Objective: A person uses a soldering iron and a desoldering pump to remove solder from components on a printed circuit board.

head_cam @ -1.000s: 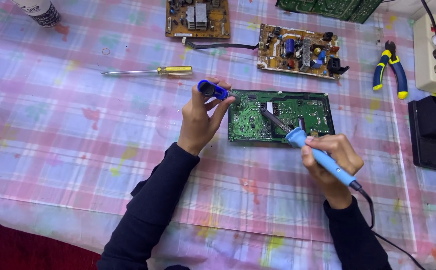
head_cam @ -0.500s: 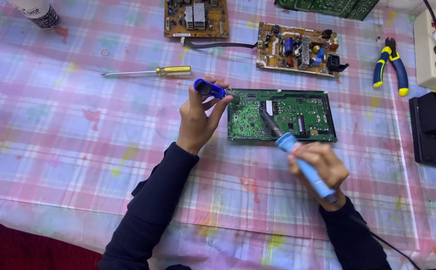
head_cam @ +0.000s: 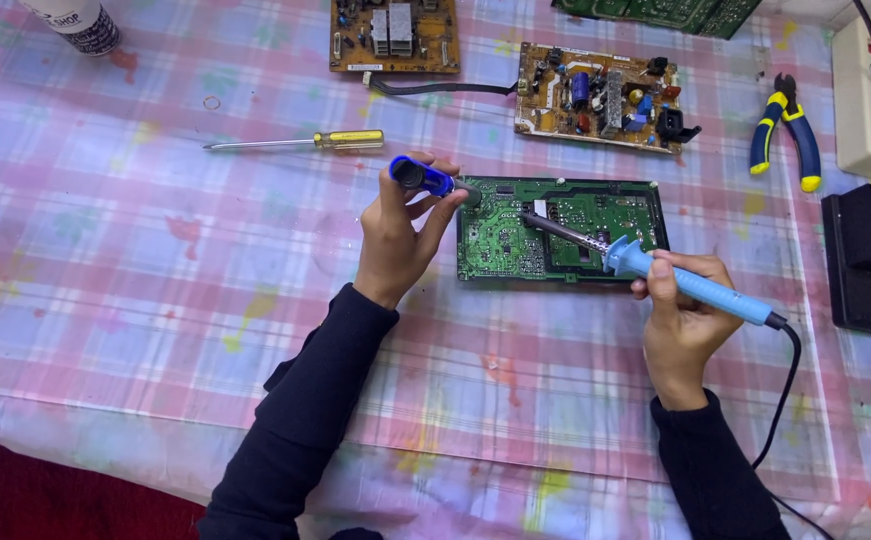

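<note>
Gripping a light-blue-handled soldering iron (head_cam: 655, 268) like a pen, the right hand (head_cam: 683, 318) is curled tight around the handle, and the dark metal tip reaches up and left over the green rectangular circuit board (head_cam: 561, 230) that lies flat on the desk (head_cam: 155, 260) under a pink and blue checked plastic cloth. The tip sits above the board's middle, though whether it touches the surface cannot be told. A black cord (head_cam: 783, 390) runs from the handle's rear end down toward the near edge of the desk.

The left hand (head_cam: 400, 240) is closed around a small dark-blue tube-shaped tool (head_cam: 421, 177), pinched between thumb and fingers, with its far end pointing right, just beside the board's upper left corner. Both arms wear dark long sleeves.

Beyond the left hand lies a screwdriver with a yellow handle and a slim steel shaft (head_cam: 300, 143), well apart from the green board. Further back rest two brown circuit boards: a squarer one (head_cam: 393, 35) and a longer one crowded with components (head_cam: 600, 95), joined by a black cable. Off to the right lie blue-and-yellow-handled pliers (head_cam: 783, 130), a white power strip (head_cam: 867, 100) and a black box-shaped object (head_cam: 867, 258).
</note>
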